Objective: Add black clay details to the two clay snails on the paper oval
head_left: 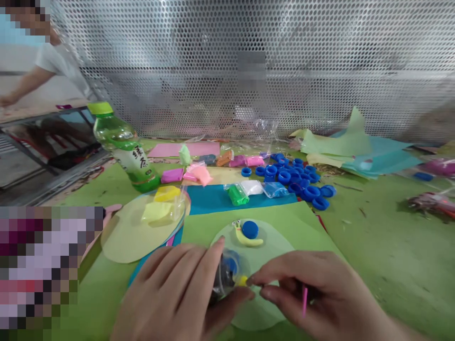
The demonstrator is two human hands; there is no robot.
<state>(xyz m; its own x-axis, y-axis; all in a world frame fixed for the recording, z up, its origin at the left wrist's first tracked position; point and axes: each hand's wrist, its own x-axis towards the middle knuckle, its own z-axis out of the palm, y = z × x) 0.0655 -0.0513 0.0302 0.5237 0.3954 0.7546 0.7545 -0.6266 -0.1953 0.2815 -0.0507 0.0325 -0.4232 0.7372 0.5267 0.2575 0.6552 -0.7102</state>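
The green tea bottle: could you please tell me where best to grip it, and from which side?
Probably grip the bottle around its round body above the label, coming from the near side: it stands capped, and clay packets crowd its base on the right.

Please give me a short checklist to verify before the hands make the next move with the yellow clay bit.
1. Grip of the left hand on the small clear packet: ok.
2. Pinch of the right hand on the yellow clay bit: ok, held at the fingertips.
3. The pink stick tucked in the right hand, not touching the clay snail: ok.
4. The clay snail apart from both hands, on the pale paper circle: ok.
5. Packet mouth open: cannot tell.
6. The green tea bottle capped, away from the hands: ok.
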